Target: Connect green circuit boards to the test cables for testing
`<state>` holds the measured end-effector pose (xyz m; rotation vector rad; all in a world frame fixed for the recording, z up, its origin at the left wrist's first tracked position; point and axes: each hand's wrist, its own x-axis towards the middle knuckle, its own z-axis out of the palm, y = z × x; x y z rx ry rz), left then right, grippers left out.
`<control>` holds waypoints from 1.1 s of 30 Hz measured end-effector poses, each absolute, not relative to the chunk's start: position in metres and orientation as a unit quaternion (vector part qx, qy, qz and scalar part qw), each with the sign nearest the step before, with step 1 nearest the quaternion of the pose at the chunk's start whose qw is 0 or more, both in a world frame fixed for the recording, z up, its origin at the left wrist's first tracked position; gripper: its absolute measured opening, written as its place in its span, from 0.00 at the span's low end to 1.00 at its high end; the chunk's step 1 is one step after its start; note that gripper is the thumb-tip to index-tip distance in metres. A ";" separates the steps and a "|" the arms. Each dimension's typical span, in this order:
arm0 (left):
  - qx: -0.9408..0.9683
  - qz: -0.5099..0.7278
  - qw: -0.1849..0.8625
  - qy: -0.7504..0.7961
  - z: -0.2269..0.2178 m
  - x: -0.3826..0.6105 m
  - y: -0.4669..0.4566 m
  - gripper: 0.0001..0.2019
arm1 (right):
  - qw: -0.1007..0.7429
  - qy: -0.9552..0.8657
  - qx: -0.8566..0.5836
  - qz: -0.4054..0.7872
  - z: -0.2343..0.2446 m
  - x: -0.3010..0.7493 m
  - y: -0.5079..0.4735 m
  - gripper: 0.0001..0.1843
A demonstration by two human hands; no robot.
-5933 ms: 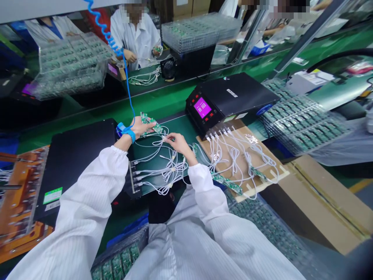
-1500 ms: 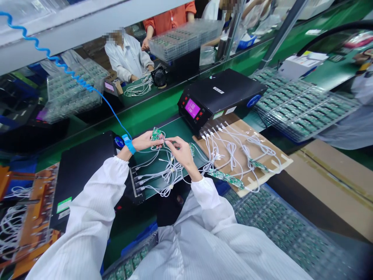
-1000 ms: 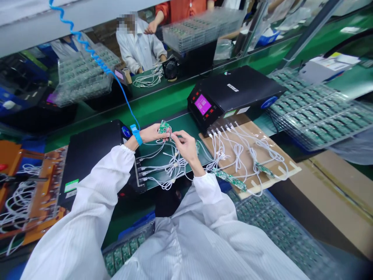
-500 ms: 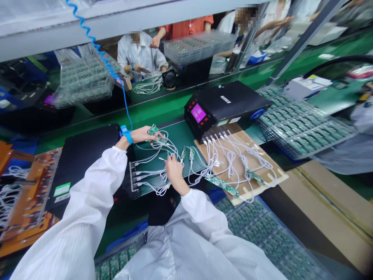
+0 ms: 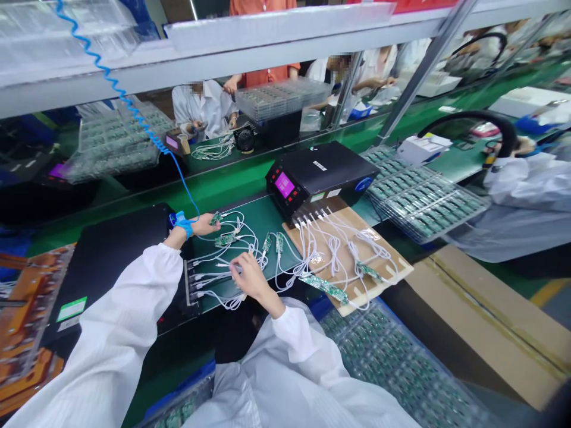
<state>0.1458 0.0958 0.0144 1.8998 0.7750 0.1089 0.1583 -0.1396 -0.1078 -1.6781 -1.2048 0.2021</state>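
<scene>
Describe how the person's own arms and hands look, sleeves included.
The left hand and right hand wear no gloves. Loose white sleeves, faintly striped, gather near the wrists. A bright blue band circles the left wrist, with a blue cord that coils higher up.

A small green circuit board [image 5: 216,218], thick with tiny parts, sits tilted at the fingers of the left hand [image 5: 206,224], a white plug at its right end and the lead curving away from it. Just below, a second green board [image 5: 225,239] lies flat on the dark green bench top [image 5: 267,212], lengthwise, with another white lead meeting its right end. Nearer me, a slim white cable tip [image 5: 219,265] points left, right by the fingers of the right hand [image 5: 248,275], though I can't make out whether they grip it.
</scene>
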 end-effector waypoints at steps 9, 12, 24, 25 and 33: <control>0.437 0.270 0.809 0.285 0.046 0.126 -0.033 0.32 | 0.802 -0.169 -0.539 0.195 -0.093 0.144 -0.149 0.18; 0.344 0.290 0.842 0.297 0.042 0.118 -0.055 0.33 | 0.799 -0.169 -0.544 0.190 -0.086 0.135 -0.153 0.20; 0.269 0.338 0.860 0.272 0.037 0.113 -0.062 0.28 | 0.795 -0.154 -0.552 0.197 -0.076 0.123 -0.159 0.23; 0.271 0.339 0.860 0.268 0.037 0.113 -0.063 0.28 | 0.797 -0.151 -0.550 0.199 -0.076 0.123 -0.159 0.23; 0.291 0.334 0.862 0.248 0.032 0.110 -0.062 0.29 | 0.796 -0.153 -0.555 0.187 -0.075 0.125 -0.162 0.21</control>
